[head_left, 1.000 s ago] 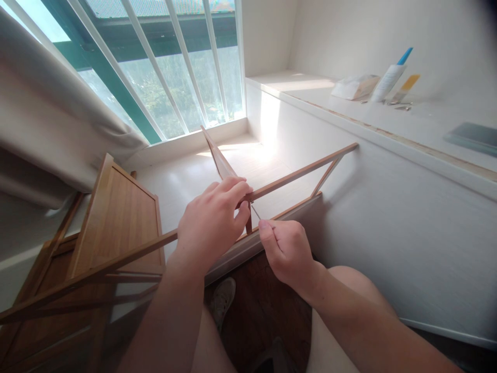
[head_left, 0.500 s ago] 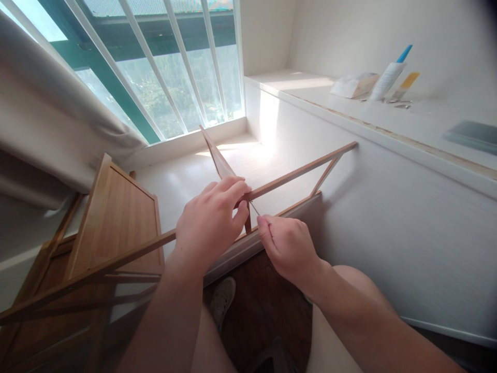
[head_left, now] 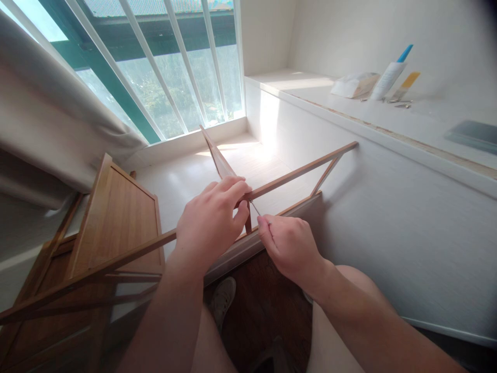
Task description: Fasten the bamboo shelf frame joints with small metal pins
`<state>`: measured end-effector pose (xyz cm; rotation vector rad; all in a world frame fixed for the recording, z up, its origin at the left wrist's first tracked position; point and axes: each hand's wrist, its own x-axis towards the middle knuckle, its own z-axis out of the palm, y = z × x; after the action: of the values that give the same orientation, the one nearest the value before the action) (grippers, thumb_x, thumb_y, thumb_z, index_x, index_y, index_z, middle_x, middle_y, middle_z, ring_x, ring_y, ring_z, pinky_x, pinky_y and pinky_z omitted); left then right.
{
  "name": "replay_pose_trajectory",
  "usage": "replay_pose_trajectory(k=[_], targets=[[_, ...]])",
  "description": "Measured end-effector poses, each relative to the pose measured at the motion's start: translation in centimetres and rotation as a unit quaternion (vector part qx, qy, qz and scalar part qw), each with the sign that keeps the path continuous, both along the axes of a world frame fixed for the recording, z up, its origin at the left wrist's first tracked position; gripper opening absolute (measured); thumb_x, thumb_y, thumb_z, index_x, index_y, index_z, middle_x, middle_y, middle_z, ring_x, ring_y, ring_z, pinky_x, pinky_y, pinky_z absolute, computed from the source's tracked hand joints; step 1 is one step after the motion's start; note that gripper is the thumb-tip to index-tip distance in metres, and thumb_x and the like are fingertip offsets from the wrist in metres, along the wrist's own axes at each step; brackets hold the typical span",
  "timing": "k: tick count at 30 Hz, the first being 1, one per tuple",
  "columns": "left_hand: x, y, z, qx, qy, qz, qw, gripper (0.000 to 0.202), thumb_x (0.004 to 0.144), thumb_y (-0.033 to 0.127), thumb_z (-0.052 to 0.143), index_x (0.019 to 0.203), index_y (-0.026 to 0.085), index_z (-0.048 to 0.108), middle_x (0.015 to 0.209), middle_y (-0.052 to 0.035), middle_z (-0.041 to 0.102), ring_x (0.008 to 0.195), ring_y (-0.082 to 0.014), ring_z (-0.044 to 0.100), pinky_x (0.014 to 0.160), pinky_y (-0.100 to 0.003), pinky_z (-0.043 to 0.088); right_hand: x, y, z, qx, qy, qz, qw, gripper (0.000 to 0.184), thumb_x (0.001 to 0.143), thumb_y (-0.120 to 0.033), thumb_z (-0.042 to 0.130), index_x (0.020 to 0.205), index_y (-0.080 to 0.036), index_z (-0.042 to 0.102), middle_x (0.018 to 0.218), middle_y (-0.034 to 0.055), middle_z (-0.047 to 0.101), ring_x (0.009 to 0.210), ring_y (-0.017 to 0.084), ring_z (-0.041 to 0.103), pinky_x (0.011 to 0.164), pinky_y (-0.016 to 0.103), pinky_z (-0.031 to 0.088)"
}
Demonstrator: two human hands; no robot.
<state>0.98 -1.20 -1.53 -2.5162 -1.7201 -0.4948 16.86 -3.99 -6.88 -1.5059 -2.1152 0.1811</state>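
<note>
A brown wooden frame (head_left: 305,170) with long rails and crosspieces stretches across the view and rests over the white ledge. My left hand (head_left: 213,220) is closed over its upper rail, near the joint with a short upright. In my right hand (head_left: 289,248) is a thin metal tool (head_left: 255,209), perhaps a screwdriver or hex key; its handle is hidden in the fist. The tool's tip meets the frame at the joint, just right of my left thumb. Behind the joint, a slim wooden panel (head_left: 219,155) slants away toward the window.
Wooden panels (head_left: 120,223) of the same piece stand at left beside a curtain (head_left: 58,114). A barred window (head_left: 174,67) is ahead. On the right-hand shelf (head_left: 310,88) are a white tube (head_left: 387,82), a plastic-wrapped packet (head_left: 355,85), a yellow-handled tool (head_left: 409,80) and small metal pieces (head_left: 402,104).
Almost nothing differs. Both hands keep their places on the frame and the tool, with at most a very slight shift of the right fist.
</note>
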Motion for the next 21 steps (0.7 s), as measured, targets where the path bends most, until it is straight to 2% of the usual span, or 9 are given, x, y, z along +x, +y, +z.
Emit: replay_pose_trajectory(k=[13,21], targets=[[0.06,0.04,-0.02,0.003,-0.002,-0.003,1.000,0.023,0.092,0.025,0.045,0.110,0.035,0.056,0.128,0.0115,0.060,0.108,-0.0178,0.061,0.071,-0.033,0.045,-0.06,-0.03,0.13,-0.007,-0.024,-0.009,1.000,0.040,0.099,-0.031,0.036,0.066,-0.020,0.057,0.061,0.0008,0.064,0.052,0.013,0.047,0.055,0.031,0.015],[-0.05,-0.05,-0.10,0.005,-0.001,-0.002,1.000,0.023,0.092,0.025,0.044,0.109,0.035,0.056,0.128,0.0109,0.060,0.108,-0.0178,0.061,0.070,-0.032,0.045,-0.21,-0.14,0.90,-0.017,-0.059,-0.016,0.998,0.039,0.099,-0.031,0.036,0.068,-0.021,0.058,0.064,0.0006,0.067,0.052,0.014,0.051,0.055,0.031,0.014]])
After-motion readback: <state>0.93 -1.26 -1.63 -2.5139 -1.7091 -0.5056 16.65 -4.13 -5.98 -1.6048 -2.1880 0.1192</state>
